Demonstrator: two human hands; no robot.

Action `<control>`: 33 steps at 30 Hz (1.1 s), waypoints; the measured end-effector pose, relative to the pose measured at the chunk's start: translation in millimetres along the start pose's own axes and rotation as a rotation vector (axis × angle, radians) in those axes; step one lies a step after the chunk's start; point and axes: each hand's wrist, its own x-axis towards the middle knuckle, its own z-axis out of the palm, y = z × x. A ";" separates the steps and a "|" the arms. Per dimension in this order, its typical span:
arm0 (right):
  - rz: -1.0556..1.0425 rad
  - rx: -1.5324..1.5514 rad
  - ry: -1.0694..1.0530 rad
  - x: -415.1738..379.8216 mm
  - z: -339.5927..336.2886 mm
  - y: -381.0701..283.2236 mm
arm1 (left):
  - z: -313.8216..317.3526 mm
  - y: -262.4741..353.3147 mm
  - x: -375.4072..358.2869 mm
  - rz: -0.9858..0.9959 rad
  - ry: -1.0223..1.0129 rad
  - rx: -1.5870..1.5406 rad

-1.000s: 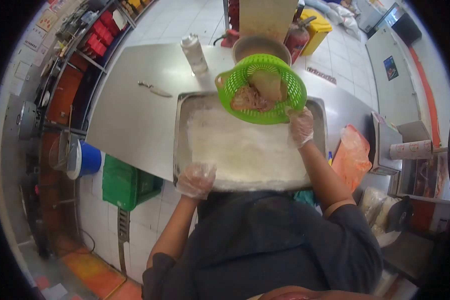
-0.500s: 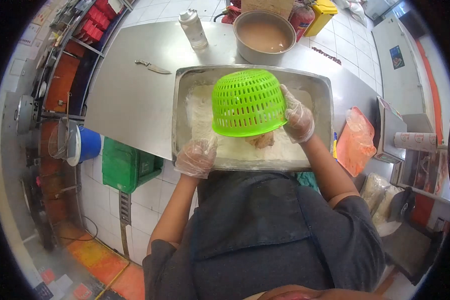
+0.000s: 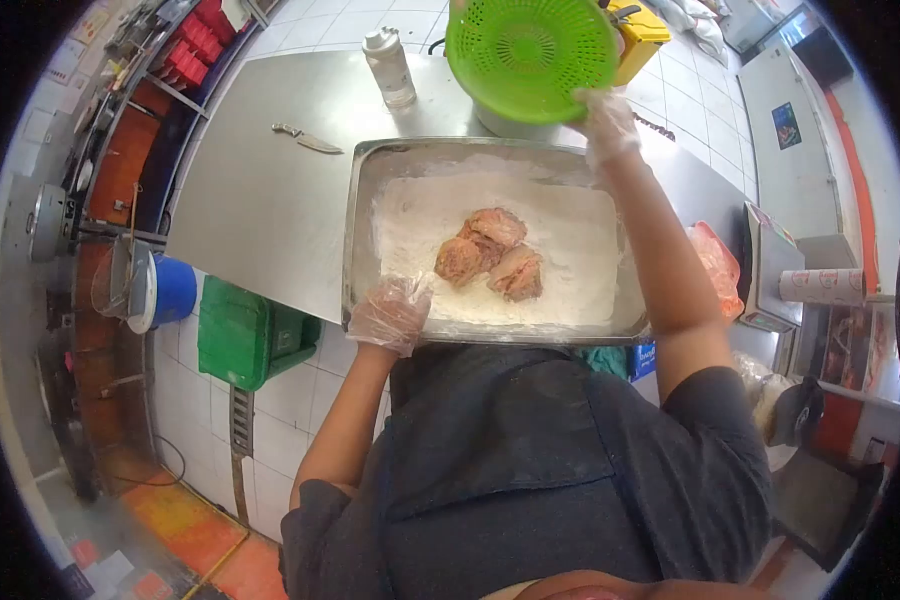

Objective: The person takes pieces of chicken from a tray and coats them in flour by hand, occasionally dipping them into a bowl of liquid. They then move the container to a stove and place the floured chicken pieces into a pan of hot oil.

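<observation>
A metal tray (image 3: 354, 215) of white flour (image 3: 580, 250) lies in front of me. Several pieces of raw, coated chicken (image 3: 490, 250) sit heaped in the middle of the flour. In a clear plastic glove, my left hand (image 3: 388, 312) is closed over the tray's near left rim, its fingertips partly hidden. My right hand (image 3: 607, 125), gloved too, grips the rim of a bright green colander (image 3: 530, 50) beyond the tray's far edge. The colander is raised above the grey pot, its inside facing me and nothing seen in it. It covers most of the pot (image 3: 505, 125).
On the steel table (image 3: 240, 190) are a knife (image 3: 307, 138) and a white bottle (image 3: 388, 68) to the left. An orange-red tray or board (image 3: 718, 265) lies right, partly behind my arm. A green bin (image 3: 255, 335) and a blue bucket (image 3: 175, 287) stand at lower left.
My right hand has carried the colander from over the tray up and away to the pot, tipping its inside toward me. The chicken pieces now show on the flour. My left hand stayed put.
</observation>
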 end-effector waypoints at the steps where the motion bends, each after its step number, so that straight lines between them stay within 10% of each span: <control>1: -0.007 0.004 0.006 18.1 0.8 5.4 | 7.9 -6.6 1.2 0.009 0.002 0.005; 7: 0.295 -0.046 -0.074 21.8 14.3 13.2 | 3.8 -3.9 21.8 0.010 -0.130 0.034; 11: 0.399 -0.205 -0.214 -43.3 8.0 19.6 | 51.1 -39.0 99.4 -0.020 -0.598 0.254; 13: 0.536 -0.242 -0.323 -56.1 -25.0 52.1 | 73.0 -47.3 131.1 -0.200 -0.391 -0.119; 16: 0.131 -1.674 -0.500 -59.8 -93.2 135.7 | 92.6 -34.9 140.2 -0.233 -0.112 -0.188; 21: -0.037 -2.060 -0.913 -124.3 -102.9 172.2 | 115.5 -14.0 111.6 -0.382 -0.650 -0.606; 29: 0.275 -1.455 -1.495 -180.8 -5.6 104.1 | 102.1 32.6 66.2 -0.691 -1.267 -1.122; 31: 1.199 -0.156 -0.438 -187.2 -17.3 120.0 | 108.6 40.7 70.8 -0.695 -1.237 -1.279; 33: 1.037 -0.269 -0.366 -169.0 -35.6 117.9 | 86.1 35.1 79.8 -0.612 -1.099 -1.414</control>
